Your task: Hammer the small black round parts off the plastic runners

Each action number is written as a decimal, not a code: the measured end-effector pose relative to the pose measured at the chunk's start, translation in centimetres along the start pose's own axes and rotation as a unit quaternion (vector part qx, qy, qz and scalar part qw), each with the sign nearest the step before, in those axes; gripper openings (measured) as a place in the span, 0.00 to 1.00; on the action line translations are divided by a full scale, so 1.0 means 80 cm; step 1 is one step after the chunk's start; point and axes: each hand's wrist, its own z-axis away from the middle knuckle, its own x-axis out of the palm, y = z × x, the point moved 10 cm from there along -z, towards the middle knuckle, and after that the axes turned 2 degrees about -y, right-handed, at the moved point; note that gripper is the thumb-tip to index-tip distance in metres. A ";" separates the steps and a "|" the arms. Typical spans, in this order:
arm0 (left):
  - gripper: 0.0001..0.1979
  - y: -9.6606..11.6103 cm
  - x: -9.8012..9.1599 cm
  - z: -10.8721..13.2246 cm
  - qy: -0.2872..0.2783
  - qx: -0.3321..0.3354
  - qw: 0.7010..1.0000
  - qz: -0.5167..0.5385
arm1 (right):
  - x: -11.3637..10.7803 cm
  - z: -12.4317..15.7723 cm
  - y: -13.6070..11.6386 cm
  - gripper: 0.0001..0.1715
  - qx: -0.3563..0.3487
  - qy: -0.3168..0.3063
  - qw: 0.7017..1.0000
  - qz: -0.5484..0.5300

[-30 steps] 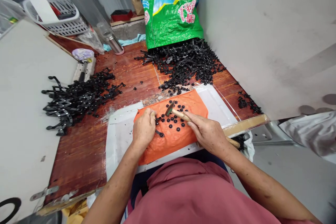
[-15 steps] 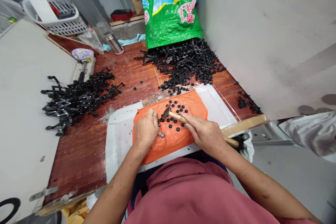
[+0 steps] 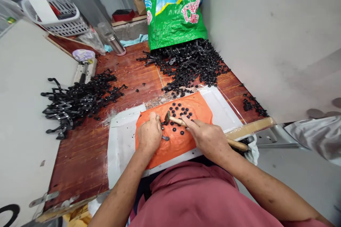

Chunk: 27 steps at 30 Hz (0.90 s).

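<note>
My right hand (image 3: pixel 209 136) is wrapped round the wooden handle of a small hammer (image 3: pixel 177 120). The hammer's dark head lies low over the orange cloth, just right of my left fingers. My left hand (image 3: pixel 149 132) is closed on a black jointed plastic part (image 3: pixel 165 137), mostly hidden by the fingers, with one end sticking out to the right. Several small round black caps (image 3: pixel 182 132) are spread over the orange cloth (image 3: pixel 170 152) around the hammer head.
A green and blue sack (image 3: pixel 176 25) stands at the back with a heap of black parts (image 3: pixel 197 64) at its mouth. Another pile of jointed black parts (image 3: pixel 80 101) lies left. A steel flask (image 3: pixel 115 44) and white basket (image 3: pixel 57 19) are behind it. A grey panel (image 3: pixel 266 42) bounds the right.
The hammer's head has dropped and turned slightly, down toward the part by my left fingers. My left hand keeps its grip; the view has shifted a little.
</note>
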 end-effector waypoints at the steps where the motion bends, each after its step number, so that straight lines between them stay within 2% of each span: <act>1: 0.14 0.000 0.000 0.000 0.000 -0.001 1.000 0.002 | -0.004 0.000 0.000 0.28 0.002 0.011 1.000 -0.003; 4: 0.14 0.000 0.000 0.002 0.003 -0.004 1.000 0.004 | -0.011 0.000 -0.003 0.27 -0.002 0.030 1.000 -0.007; 8: 0.16 -0.001 0.002 0.002 0.013 -0.002 1.000 -0.001 | -0.001 0.001 -0.005 0.26 -0.002 -0.014 1.000 0.010; 12: 0.16 -0.001 0.005 0.000 0.012 -0.003 1.000 -0.007 | -0.008 0.002 -0.004 0.27 -0.005 0.016 1.000 -0.003; 16: 0.16 -0.003 0.006 0.000 0.011 -0.010 1.000 -0.004 | 0.001 -0.001 -0.004 0.27 -0.007 -0.021 1.000 0.015; 20: 0.16 -0.004 0.007 0.001 0.011 -0.011 1.000 0.006 | -0.006 -0.005 -0.006 0.29 -0.005 -0.004 1.000 0.004; 24: 0.15 -0.003 0.006 0.001 0.008 -0.010 1.000 0.006 | -0.002 -0.007 -0.013 0.29 -0.018 -0.035 0.999 0.027; 27: 0.16 -0.003 0.005 0.001 0.008 -0.013 1.000 0.003 | -0.010 -0.007 -0.014 0.29 -0.017 -0.007 1.000 0.015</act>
